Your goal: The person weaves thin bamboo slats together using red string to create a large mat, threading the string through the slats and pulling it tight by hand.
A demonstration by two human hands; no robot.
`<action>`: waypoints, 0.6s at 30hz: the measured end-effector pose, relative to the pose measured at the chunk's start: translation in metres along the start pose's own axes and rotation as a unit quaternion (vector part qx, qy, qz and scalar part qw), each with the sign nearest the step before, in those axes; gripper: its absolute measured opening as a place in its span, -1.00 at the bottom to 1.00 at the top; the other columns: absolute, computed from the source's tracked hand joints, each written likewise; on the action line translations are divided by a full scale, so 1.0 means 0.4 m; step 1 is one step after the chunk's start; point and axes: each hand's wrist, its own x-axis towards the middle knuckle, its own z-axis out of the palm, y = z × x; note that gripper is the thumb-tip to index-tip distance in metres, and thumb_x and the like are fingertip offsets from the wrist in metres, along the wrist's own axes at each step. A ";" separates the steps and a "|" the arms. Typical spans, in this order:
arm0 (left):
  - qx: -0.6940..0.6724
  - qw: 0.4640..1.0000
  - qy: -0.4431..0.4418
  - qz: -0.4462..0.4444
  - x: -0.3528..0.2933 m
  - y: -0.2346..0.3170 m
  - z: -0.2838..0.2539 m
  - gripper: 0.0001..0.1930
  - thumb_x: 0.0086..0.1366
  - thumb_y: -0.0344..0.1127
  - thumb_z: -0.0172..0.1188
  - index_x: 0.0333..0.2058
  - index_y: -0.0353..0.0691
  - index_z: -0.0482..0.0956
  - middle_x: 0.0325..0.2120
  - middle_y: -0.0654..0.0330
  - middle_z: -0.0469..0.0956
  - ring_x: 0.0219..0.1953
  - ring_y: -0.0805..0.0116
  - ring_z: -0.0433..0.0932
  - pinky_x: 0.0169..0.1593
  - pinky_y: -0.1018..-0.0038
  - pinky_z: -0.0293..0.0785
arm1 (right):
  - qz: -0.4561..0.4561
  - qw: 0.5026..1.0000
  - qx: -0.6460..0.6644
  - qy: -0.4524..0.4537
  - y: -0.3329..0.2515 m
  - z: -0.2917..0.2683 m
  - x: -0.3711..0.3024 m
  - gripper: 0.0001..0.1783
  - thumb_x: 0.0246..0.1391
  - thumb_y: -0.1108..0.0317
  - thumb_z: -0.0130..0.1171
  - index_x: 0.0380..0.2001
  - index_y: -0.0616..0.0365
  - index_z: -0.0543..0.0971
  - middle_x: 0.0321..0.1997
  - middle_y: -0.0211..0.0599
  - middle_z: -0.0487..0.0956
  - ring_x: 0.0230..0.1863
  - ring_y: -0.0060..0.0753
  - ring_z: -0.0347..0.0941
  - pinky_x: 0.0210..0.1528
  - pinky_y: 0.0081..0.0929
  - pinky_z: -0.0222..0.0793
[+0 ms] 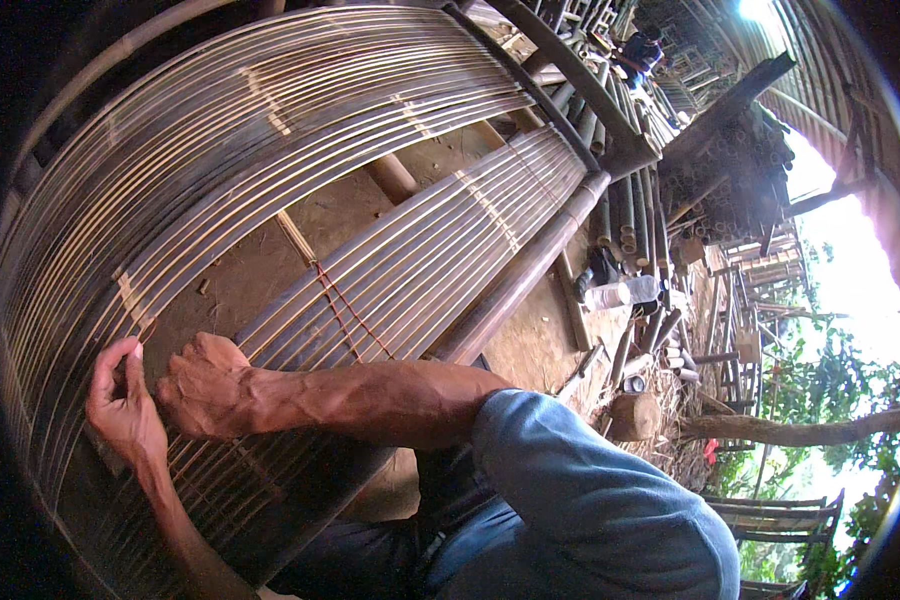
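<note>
Long dark bamboo slats (pixel 310 150) with pale edges lie side by side in a wide panel, crossed by light woven strips (pixel 265 100). My left hand (pixel 128 405) is at the panel's inner edge, with thumb and fingertips pinched at the end of a pale cross strip (pixel 130 295). Just to its right, my right hand (pixel 205 387) is closed in a fist over the gap between the panel and a second, narrower group of slats (pixel 440 240). Whatever the fist holds is hidden. Red cord (pixel 345 305) crosses the narrower group.
A thick bamboo pole (pixel 525 270) runs along the narrower slats. Dark beams (pixel 570 80) frame the far end. Beyond stand clear plastic containers (pixel 610 296), a cut log (pixel 635 416) and stacked bamboo tubes (pixel 730 180). Another person (pixel 640 55) sits far off.
</note>
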 end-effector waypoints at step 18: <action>-0.003 1.000 -0.006 -0.027 0.003 0.014 0.004 -0.88 0.39 -0.49 0.20 -0.14 -0.35 0.66 -0.24 0.21 0.67 -0.17 0.46 0.59 -0.07 0.47 0.52 | -0.008 0.999 0.004 0.052 0.008 0.015 -0.013 -0.74 0.07 0.15 0.12 -0.43 0.11 0.62 -0.42 -0.11 0.65 -0.30 -0.03 0.64 -0.23 -0.13 0.44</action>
